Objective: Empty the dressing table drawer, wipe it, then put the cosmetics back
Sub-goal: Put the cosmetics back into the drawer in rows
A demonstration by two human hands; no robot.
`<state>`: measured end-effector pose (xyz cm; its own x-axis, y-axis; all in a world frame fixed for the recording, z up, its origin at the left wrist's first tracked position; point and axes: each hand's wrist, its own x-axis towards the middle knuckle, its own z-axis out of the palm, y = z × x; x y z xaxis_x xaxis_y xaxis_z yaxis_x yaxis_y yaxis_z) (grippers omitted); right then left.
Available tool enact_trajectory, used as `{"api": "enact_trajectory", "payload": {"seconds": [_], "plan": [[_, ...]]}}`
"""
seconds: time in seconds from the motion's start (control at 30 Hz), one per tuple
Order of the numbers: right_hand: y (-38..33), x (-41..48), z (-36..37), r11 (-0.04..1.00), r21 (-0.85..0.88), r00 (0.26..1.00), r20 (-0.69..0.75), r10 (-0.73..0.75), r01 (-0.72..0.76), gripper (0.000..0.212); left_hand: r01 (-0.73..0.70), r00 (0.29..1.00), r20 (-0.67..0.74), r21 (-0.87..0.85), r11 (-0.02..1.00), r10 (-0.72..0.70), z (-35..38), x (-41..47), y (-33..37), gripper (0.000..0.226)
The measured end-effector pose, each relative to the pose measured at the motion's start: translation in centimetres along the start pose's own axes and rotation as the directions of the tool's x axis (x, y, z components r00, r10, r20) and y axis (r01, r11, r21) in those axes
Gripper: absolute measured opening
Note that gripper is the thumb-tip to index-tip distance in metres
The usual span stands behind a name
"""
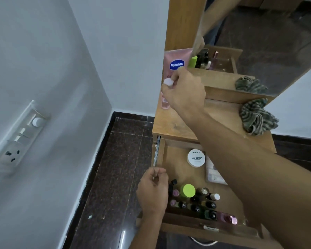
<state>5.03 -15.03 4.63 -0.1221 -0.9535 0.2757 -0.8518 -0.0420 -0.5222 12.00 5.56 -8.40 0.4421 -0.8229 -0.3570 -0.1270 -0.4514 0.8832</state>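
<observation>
The wooden drawer (pixel 174 169) stands pulled open below the dressing table top (pixel 171 123). Inside lie a white nail polish remover tub (pixel 196 158), a green-capped jar (pixel 187 190), several small nail polish bottles (pixel 197 206) and a clear flat pack (pixel 214 174). My right hand (pixel 183 90) grips a pink bottle with a white cap (pixel 168 82) at the table top's back left, beside a pink Vaseline tube (pixel 176 62). My left hand (pixel 153 193) hovers with curled fingers at the drawer's left side; what it holds, if anything, is unclear.
A striped green cloth (pixel 258 116) lies bunched at the back right of the table top. The mirror (pixel 258 42) rises behind it. A white wall with a switch panel (pixel 20 137) is on the left, and dark tiled floor (pixel 118 159) lies below.
</observation>
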Motion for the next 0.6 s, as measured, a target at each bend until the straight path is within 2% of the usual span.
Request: {"api": "enact_trajectory", "payload": {"seconds": [0.17, 0.27, 0.33, 0.43, 0.53, 0.6], "plan": [[0.8, -1.1, -2.5, 0.972, 0.235, 0.995, -0.089, 0.047, -0.025, 0.026, -0.001, 1.000, 0.004, -0.021, 1.000, 0.001, -0.1, 0.0, 0.1, 0.019], [2.6, -4.3, -5.9, 0.925, 0.371, 0.987, -0.098, 0.131, -0.086, 0.023, -0.008, 1.000, 0.006, -0.048, 0.999, 0.008, -0.1, -0.2, 0.6, 0.017], [4.9, -7.3, -7.4, 0.874, 0.456, 0.976, -0.041, 0.212, -0.170, 0.015, 0.005, 1.000, 0.027, -0.077, 0.997, -0.003, -0.2, 0.0, 0.4, 0.022], [8.8, -11.8, -7.7, 0.761, 0.530, 0.919, 0.099, 0.381, -0.373, 0.018, -0.008, 0.999, 0.032, -0.098, 0.995, 0.011, -0.4, -0.1, 0.5, 0.026], [11.8, -15.0, -6.4, 0.643, 0.518, 0.816, 0.233, 0.529, -0.564, 0.022, -0.129, 0.992, 0.008, -0.005, 0.992, 0.129, -0.1, -0.9, 1.3, 0.024], [12.9, -15.9, -5.3, 0.587, 0.498, 0.760, 0.282, 0.586, -0.638, 0.024, -0.288, 0.958, 0.039, 0.121, 0.950, 0.286, 0.3, -1.2, 2.6, 0.016]]}}
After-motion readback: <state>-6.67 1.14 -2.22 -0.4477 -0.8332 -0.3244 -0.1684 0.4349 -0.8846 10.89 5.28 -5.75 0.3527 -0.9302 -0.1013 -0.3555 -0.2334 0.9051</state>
